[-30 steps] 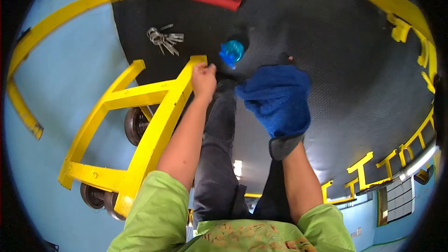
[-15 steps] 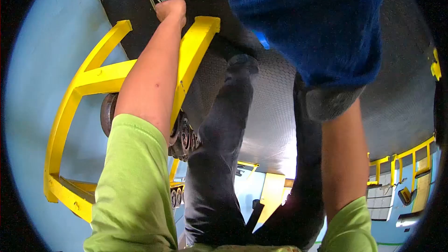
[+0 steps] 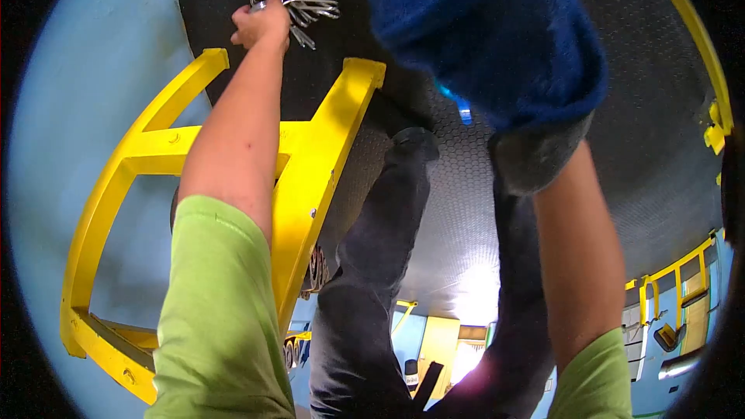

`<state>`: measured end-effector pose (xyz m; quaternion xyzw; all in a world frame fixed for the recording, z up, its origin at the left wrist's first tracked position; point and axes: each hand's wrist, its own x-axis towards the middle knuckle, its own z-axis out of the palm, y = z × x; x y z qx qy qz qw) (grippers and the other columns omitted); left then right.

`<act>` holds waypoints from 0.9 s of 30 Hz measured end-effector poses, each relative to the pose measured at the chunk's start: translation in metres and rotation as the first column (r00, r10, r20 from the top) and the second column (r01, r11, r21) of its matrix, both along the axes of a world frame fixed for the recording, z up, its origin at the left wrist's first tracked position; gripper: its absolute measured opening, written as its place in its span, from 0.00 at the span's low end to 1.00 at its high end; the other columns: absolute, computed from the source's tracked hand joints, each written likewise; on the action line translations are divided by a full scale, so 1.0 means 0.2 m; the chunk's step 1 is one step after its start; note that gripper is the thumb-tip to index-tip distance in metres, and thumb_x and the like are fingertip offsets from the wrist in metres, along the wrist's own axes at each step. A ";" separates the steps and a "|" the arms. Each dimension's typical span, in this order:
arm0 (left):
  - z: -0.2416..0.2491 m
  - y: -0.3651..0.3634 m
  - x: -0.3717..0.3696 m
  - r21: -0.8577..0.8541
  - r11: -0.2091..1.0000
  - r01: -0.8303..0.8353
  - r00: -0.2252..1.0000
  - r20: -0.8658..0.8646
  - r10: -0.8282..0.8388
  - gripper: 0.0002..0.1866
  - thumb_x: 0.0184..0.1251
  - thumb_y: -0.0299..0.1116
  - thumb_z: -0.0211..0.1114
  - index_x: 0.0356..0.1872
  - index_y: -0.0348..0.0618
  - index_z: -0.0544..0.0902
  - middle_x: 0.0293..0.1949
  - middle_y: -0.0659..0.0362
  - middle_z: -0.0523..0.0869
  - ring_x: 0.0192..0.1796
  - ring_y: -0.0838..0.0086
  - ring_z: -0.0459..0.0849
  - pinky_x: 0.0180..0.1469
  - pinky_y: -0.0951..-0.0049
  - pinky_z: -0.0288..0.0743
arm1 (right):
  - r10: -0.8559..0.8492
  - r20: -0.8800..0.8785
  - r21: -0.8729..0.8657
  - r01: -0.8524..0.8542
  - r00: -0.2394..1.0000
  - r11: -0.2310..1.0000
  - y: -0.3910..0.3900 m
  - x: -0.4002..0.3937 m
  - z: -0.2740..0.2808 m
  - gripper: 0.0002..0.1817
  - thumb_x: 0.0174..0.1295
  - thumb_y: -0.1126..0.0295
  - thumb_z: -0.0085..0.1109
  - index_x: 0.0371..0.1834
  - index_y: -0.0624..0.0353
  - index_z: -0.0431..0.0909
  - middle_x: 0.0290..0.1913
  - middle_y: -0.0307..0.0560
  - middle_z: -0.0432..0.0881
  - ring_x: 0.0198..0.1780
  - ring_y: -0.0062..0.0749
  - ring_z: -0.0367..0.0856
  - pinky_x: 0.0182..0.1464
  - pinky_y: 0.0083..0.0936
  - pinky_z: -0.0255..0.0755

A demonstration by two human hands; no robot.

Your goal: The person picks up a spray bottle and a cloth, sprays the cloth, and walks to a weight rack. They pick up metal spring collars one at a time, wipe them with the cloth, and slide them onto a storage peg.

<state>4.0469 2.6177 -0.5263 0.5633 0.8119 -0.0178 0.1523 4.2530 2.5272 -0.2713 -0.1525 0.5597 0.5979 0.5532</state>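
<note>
My left hand [image 3: 262, 25] is closed on a bunch of shiny metal spring collars [image 3: 304, 9], with their coils and wire handles sticking out past the fingers. It is over the dark floor, beyond the upper ends of a yellow metal rack [image 3: 299, 194]. A large dark blue cloth [image 3: 497, 39] with a dark grey part [image 3: 543, 157] covers my right hand, so its fingers are hidden. Only the right forearm [image 3: 580, 240] shows below the cloth. A bright blue strip [image 3: 459, 105] shows at the cloth's lower left edge.
Dark weight plates [image 3: 317, 270] sit behind the yellow rack, close to my left leg [image 3: 380, 217]. A light blue wall [image 3: 85, 70] runs along the left. Textured black floor [image 3: 652, 140] stretches to the right, with more yellow racks [image 3: 683, 264] along the far side.
The view has shifted. In the picture, my left hand with the spring collars sits slightly lower, and the blue cloth has moved left. More of the bright blue strip shows.
</note>
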 end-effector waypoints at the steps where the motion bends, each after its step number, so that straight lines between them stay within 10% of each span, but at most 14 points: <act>1: 0.01 -0.01 -0.03 0.002 1.000 -0.005 1.000 0.016 0.005 0.36 0.47 0.45 0.71 0.57 0.40 0.69 0.57 0.41 0.65 0.55 0.50 0.74 0.58 0.60 0.70 | 0.008 0.013 0.004 -0.008 1.000 1.000 0.01 0.02 0.05 0.22 0.61 0.54 0.56 0.52 0.57 0.77 0.47 0.47 0.81 0.45 0.33 0.80 0.48 0.31 0.73; 12: 1.05 -0.22 0.23 0.394 0.803 0.448 0.764 0.298 -0.572 0.18 0.49 0.37 0.68 0.41 0.40 0.81 0.36 0.49 0.81 0.41 0.58 0.78 0.46 0.63 0.71 | -0.064 0.256 0.211 0.008 0.965 0.977 -0.20 0.46 1.02 0.19 0.62 0.57 0.54 0.51 0.58 0.78 0.45 0.47 0.82 0.43 0.32 0.81 0.45 0.30 0.74; 16: 1.82 -0.48 0.53 0.018 0.812 0.584 0.713 0.466 -0.523 0.13 0.47 0.33 0.69 0.20 0.40 0.73 0.26 0.54 0.77 0.33 0.62 0.75 0.35 0.64 0.68 | -0.096 0.448 0.285 -0.040 0.889 0.958 -0.64 0.47 1.31 0.18 0.63 0.58 0.54 0.50 0.58 0.78 0.44 0.47 0.82 0.42 0.32 0.81 0.43 0.29 0.75; 27: 3.41 -1.11 0.87 0.443 0.733 0.516 0.104 0.817 -0.567 0.17 0.42 0.27 0.71 0.31 0.43 0.70 0.36 0.58 0.73 0.36 0.75 0.72 0.40 0.76 0.68 | -0.292 0.783 0.479 -0.233 0.550 0.847 -1.52 0.37 1.81 0.16 0.65 0.61 0.53 0.49 0.59 0.79 0.42 0.46 0.83 0.40 0.30 0.82 0.40 0.28 0.76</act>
